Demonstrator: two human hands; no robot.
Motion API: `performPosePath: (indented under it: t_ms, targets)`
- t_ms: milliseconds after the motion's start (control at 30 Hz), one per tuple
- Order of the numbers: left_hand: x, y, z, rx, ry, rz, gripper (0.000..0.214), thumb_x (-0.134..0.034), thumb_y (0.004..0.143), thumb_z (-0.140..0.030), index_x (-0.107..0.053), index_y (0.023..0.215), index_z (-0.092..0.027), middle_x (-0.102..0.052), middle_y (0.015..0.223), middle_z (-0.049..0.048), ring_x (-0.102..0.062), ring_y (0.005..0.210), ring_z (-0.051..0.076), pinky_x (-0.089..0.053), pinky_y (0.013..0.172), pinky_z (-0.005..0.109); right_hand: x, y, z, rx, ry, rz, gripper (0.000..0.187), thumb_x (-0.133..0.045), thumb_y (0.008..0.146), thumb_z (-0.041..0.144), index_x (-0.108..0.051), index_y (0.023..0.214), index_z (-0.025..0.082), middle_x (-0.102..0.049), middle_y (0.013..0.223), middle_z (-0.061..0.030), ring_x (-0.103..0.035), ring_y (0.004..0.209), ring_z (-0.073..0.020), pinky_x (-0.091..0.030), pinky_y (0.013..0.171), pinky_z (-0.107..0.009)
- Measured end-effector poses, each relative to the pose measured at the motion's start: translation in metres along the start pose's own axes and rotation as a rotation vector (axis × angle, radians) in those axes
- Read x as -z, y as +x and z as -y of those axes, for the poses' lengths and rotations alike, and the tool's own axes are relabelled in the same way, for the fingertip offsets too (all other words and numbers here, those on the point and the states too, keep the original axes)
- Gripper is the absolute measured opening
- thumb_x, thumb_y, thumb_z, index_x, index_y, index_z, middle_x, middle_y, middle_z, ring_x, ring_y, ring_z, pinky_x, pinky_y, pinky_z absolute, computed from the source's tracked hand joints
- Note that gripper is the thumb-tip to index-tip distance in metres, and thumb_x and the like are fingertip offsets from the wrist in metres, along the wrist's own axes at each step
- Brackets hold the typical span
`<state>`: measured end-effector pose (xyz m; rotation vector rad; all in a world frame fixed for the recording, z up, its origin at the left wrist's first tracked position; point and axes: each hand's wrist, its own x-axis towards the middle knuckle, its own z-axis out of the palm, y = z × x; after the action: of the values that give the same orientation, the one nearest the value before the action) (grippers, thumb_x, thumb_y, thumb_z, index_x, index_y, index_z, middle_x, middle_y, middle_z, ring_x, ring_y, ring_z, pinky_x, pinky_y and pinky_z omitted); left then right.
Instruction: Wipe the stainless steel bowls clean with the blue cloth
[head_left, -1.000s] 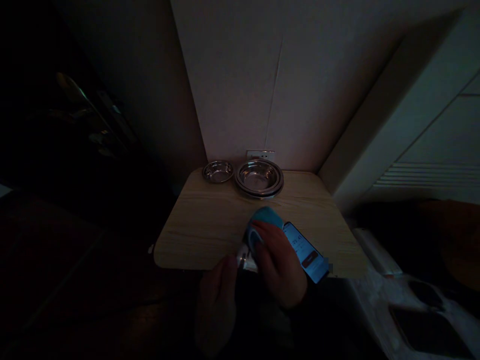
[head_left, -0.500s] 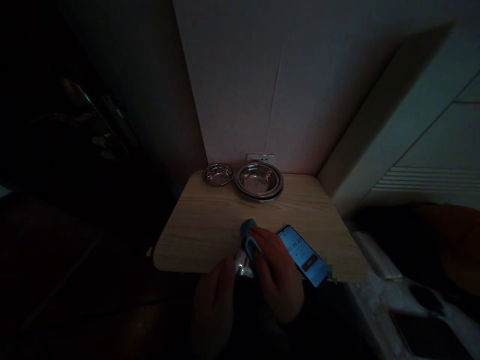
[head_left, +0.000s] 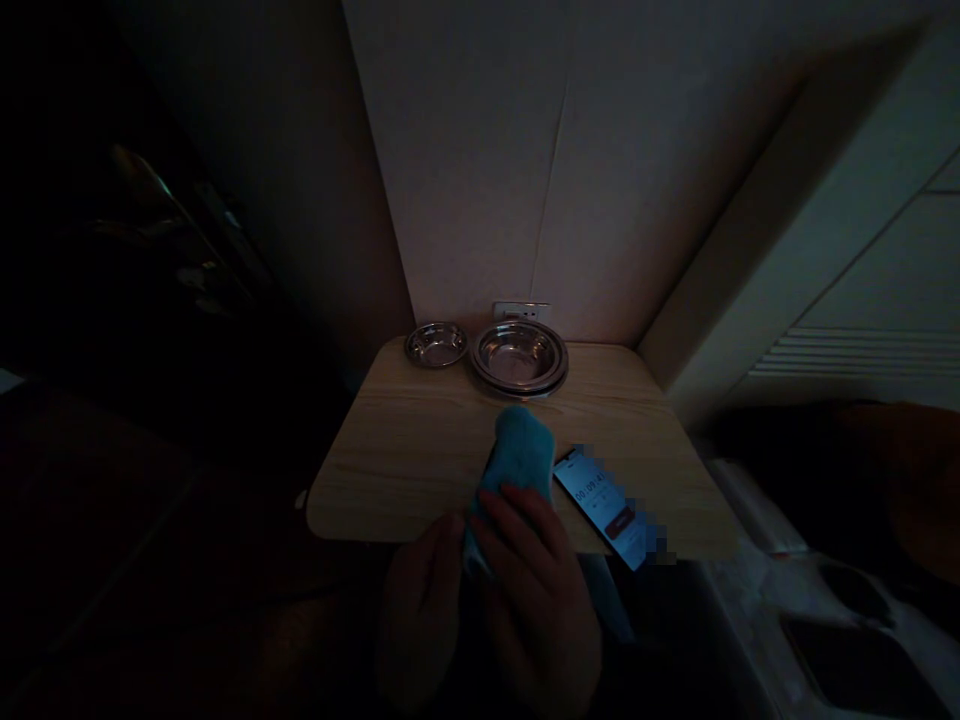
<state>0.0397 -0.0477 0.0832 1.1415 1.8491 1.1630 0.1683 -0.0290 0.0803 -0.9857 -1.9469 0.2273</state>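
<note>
A teal cloth (head_left: 523,446) lies under the fingers of my right hand (head_left: 536,590), and its far end sticks out over the table. The hand is closed on it near the table's front edge. Beside it, my left hand (head_left: 421,605) is closed with thumb and fingers pinched together at the cloth's left side. Whatever it grips is covered by the cloth and too dark to make out. Ahead of the cloth stands a stack of round steel bowls (head_left: 519,358). To its left sits a smaller steel bowl (head_left: 436,345).
A lit phone (head_left: 604,510) showing a timer lies right of my right hand on the wooden table (head_left: 390,450). Behind the bowls, a socket (head_left: 521,310) is set in the wall. Flat dark objects lie on a pale surface at the lower right.
The teal cloth has spread forward and now covers the shiny metal piece seen between my hands before. My right hand has shifted slightly down and flattened over the cloth; the left barely moved.
</note>
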Motion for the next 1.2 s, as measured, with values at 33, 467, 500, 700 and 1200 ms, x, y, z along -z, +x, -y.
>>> performPosePath:
  t_ms: [33,467,500,700,1200]
  targets:
    - [0.0,-0.001,0.0,-0.006,-0.004,-0.005,0.033,-0.052,0.076,-0.047,-0.072,0.079,-0.02,-0.073,0.084,0.0071,-0.067,0.081,0.024,-0.052,0.075,0.03,0.001,0.0,-0.001,0.018,0.003,0.013,0.044,-0.044,0.083,0.011,-0.052,0.125,0.02,-0.056,0.126,-0.0082,-0.043,0.122,-0.0264,-0.039,0.098,-0.05]
    - [-0.001,-0.008,-0.005,-0.065,-0.032,-0.078,0.035,-0.056,0.072,-0.052,-0.073,0.078,-0.021,-0.073,0.081,0.0065,-0.065,0.08,0.024,-0.05,0.076,0.031,0.007,0.006,-0.017,-0.104,0.113,0.003,0.036,-0.043,0.087,0.017,-0.056,0.12,0.019,-0.058,0.123,-0.0087,-0.049,0.117,-0.0237,-0.043,0.096,-0.044]
    - [-0.001,-0.009,-0.007,-0.076,-0.042,-0.059,0.034,-0.055,0.073,-0.05,-0.073,0.078,-0.021,-0.073,0.081,0.0063,-0.065,0.079,0.024,-0.05,0.076,0.031,0.006,0.01,-0.024,-0.186,0.155,-0.018,0.034,-0.041,0.089,0.02,-0.058,0.118,0.019,-0.061,0.119,-0.0083,-0.054,0.112,-0.0228,-0.046,0.093,-0.042]
    - [0.0,0.0,-0.012,0.028,-0.09,0.045,0.033,-0.055,0.074,-0.048,-0.072,0.071,-0.019,-0.073,0.073,0.0048,-0.065,0.07,0.022,-0.051,0.069,0.029,0.003,0.018,-0.024,-0.224,0.152,-0.043,0.034,-0.041,0.089,0.019,-0.058,0.119,0.02,-0.062,0.117,-0.0071,-0.055,0.11,-0.0225,-0.047,0.091,-0.041]
    - [-0.003,0.015,-0.016,0.17,-0.276,0.087,0.037,-0.051,0.077,-0.051,-0.068,0.074,-0.018,-0.072,0.08,0.0072,-0.065,0.078,0.022,-0.05,0.077,0.031,0.0,0.023,-0.015,0.015,-0.077,0.088,0.036,-0.042,0.085,0.018,-0.058,0.117,0.013,-0.059,0.121,-0.0104,-0.05,0.115,-0.0238,-0.043,0.097,-0.044]
